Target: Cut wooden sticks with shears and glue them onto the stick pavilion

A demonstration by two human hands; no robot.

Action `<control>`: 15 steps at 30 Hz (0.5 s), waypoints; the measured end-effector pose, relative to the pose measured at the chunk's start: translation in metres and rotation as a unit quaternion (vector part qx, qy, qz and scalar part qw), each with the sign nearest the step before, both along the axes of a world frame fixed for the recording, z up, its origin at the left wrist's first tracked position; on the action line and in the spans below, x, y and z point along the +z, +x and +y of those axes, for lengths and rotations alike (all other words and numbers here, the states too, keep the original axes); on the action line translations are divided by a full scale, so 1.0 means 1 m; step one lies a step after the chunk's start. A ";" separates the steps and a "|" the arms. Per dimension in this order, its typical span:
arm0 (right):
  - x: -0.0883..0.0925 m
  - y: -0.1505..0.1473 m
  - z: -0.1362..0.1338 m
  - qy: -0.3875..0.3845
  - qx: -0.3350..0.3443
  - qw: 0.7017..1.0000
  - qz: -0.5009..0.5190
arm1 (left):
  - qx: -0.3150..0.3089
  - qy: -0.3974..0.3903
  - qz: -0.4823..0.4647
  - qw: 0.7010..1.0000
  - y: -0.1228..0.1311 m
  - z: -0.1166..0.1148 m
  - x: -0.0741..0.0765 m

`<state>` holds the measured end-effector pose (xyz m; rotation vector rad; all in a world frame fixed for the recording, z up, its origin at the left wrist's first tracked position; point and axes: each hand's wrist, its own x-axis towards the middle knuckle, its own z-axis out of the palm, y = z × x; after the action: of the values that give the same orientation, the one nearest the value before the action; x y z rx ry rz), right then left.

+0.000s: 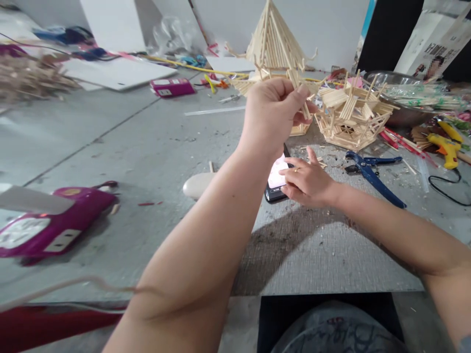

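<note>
My left hand (270, 110) is raised over the table, thumb and fingers pinched round a small piece made of thin wooden sticks (306, 112). Lower down, my right hand (309, 180) rests at a smartphone (275, 177) with a lit screen, its fingers partly stretched over the glass and holding nothing. Behind my left hand stands a pagoda-like stick model (274, 41) with a pointed roof, its lower part partly hidden. A second, smaller stick model (353, 115) stands to the right of it.
Blue cutters (371, 174) lie right of the phone, near a yellow glue gun (447, 147) with a black cord. A metal bowl (399, 117) holds packaged sticks. Purple power strips (69, 220) sit at left, and a white rounded object (198, 185) lies beside my left forearm.
</note>
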<state>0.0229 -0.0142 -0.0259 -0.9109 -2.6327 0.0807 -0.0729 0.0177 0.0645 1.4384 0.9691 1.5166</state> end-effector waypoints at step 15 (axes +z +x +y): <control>-0.007 0.016 -0.023 0.105 0.118 0.984 -0.084 | -0.012 0.004 0.008 1.000 0.000 0.000 -0.003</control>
<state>0.0387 -0.0372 -0.0331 -0.5550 -2.8268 -0.2219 -0.0730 0.0181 0.0616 1.4659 0.9534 1.4951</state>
